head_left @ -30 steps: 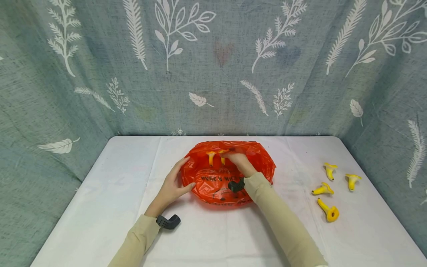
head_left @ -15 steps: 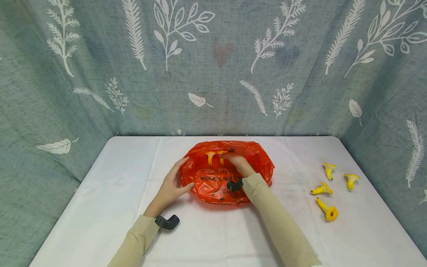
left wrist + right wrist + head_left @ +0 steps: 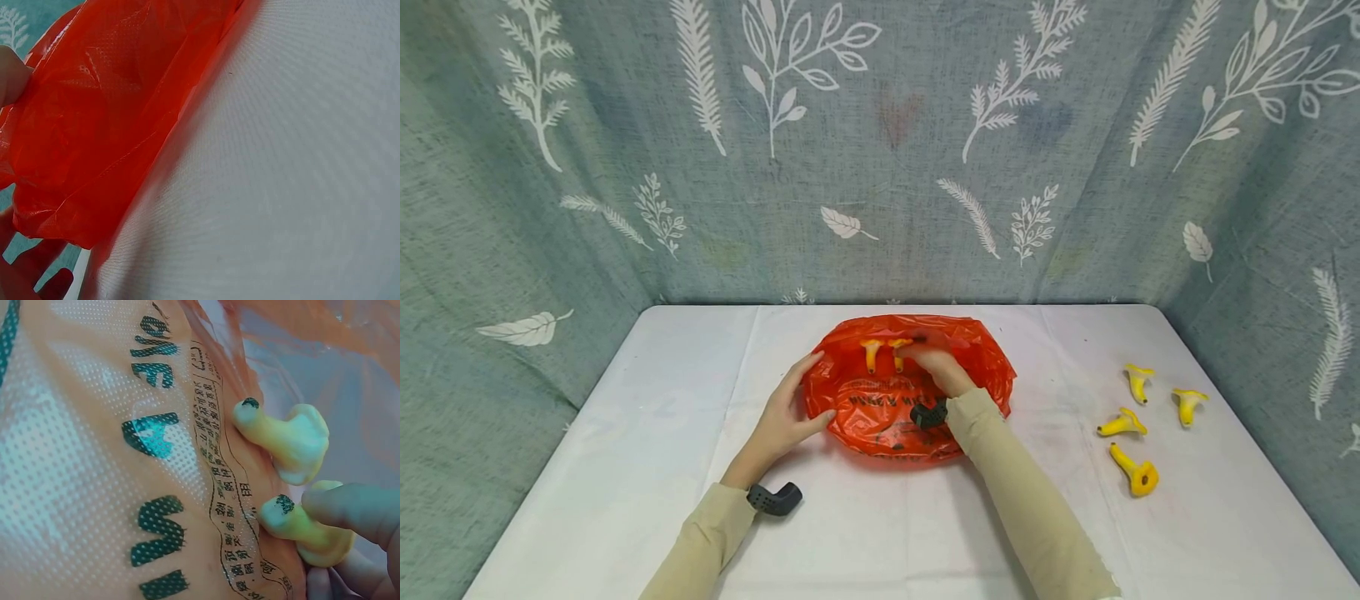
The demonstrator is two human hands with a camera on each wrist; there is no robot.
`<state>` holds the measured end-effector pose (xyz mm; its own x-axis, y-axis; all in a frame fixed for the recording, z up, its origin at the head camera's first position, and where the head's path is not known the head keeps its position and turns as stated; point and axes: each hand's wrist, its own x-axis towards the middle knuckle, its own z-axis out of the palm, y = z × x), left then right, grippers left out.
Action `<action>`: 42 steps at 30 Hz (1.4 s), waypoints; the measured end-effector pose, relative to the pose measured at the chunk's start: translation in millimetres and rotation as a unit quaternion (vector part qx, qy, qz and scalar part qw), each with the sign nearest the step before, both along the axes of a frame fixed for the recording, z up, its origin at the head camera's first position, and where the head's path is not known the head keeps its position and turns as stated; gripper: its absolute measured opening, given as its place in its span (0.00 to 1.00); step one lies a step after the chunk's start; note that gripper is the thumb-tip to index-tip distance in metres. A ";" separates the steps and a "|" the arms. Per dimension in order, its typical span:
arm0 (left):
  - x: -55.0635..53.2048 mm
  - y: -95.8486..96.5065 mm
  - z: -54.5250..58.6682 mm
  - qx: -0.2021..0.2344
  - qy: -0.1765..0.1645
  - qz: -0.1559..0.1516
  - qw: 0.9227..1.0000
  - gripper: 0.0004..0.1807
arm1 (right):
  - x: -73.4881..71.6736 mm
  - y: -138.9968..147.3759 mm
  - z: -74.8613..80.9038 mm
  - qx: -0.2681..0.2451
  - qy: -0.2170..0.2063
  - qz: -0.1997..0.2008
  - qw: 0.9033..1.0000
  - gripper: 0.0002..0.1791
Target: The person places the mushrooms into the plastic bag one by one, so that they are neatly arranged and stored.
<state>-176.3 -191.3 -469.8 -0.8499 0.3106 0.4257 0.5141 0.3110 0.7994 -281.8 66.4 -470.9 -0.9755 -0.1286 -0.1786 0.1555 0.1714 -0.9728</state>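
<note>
A red plastic bag [image 3: 891, 433] with dark print lies open-mouthed in the middle of the table. At its left end my left hand [image 3: 781, 423] holds the side, thumb at the near rim and fingers at the far rim. My right hand [image 3: 931, 357] reaches inside the bag and pinches a yellow chanterelle mushroom [image 3: 284, 525] by thumb and fingers, stem towards me. Just left of it in the head view, a second chanterelle [image 3: 871, 357] lies in the bag, touched by neither hand. In the left wrist view, the thumb [image 3: 11, 78] overlaps the red plastic.
Several more yellow chanterelles [image 3: 1122, 423] lie spread out at the right of the white-covered table [image 3: 587, 467]. A grey-green curtain [image 3: 880, 250] with white leaf patterns hangs behind the table and along both sides.
The head view has shifted slightly. Both hands, the bag and the mushrooms otherwise keep their places.
</note>
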 end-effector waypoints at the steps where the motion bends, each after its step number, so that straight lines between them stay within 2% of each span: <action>1: -0.2 0.0 -0.1 -0.001 0.000 0.000 1.000 0.44 | -0.3 0.9 -0.5 -0.003 0.002 0.005 1.000 0.18; 3: -0.1 -0.1 -0.1 -0.004 -0.001 0.001 1.000 0.44 | 2.0 1.8 2.5 -0.007 0.007 0.012 1.000 0.19; 10: -0.5 -0.4 -1.0 -0.012 0.001 0.002 1.000 0.44 | -0.6 0.1 0.1 0.007 -0.007 -0.004 1.000 0.17; 13: -7.0 -2.7 -12.8 -0.009 0.004 0.004 1.000 0.46 | 0.7 -0.4 1.2 0.015 -0.009 -0.011 1.000 0.17; 17: -16.1 -7.0 -30.8 -0.005 0.003 0.008 1.000 0.48 | 2.1 -0.1 2.2 0.008 -0.002 -0.001 1.000 0.19; 21: -18.5 -9.2 -35.3 -0.003 0.001 0.006 1.000 0.48 | 1.8 0.8 1.4 -0.004 0.006 0.013 1.000 0.20; 26: -18.9 -9.7 -36.3 -0.005 0.003 0.005 1.000 0.48 | 0.4 -0.9 -0.5 0.002 -0.001 0.001 1.000 0.20; 33: -15.1 -7.2 -30.1 -0.006 -0.004 0.011 1.000 0.49 | 1.1 -4.1 3.6 0.017 -0.024 -0.003 1.000 0.18; 37: -5.8 -1.4 -11.8 -0.003 0.005 0.004 1.000 0.46 | -0.1 -4.2 5.2 0.037 -0.056 0.004 0.998 0.18; 40: 0.3 1.7 0.2 -0.009 0.016 0.002 1.000 0.44 | 3.5 -5.2 12.8 0.050 -0.086 0.016 0.995 0.25; 42: 1.2 1.9 1.7 -0.008 0.017 0.002 1.000 0.44 | 7.7 -6.6 19.8 0.055 -0.104 0.020 0.993 0.33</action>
<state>-175.2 -189.4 -468.0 -0.8365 0.3144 0.4489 0.5392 0.3253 0.7768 -274.1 59.8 -451.1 -0.9104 -0.1354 -0.3909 0.3421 0.2850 -0.8954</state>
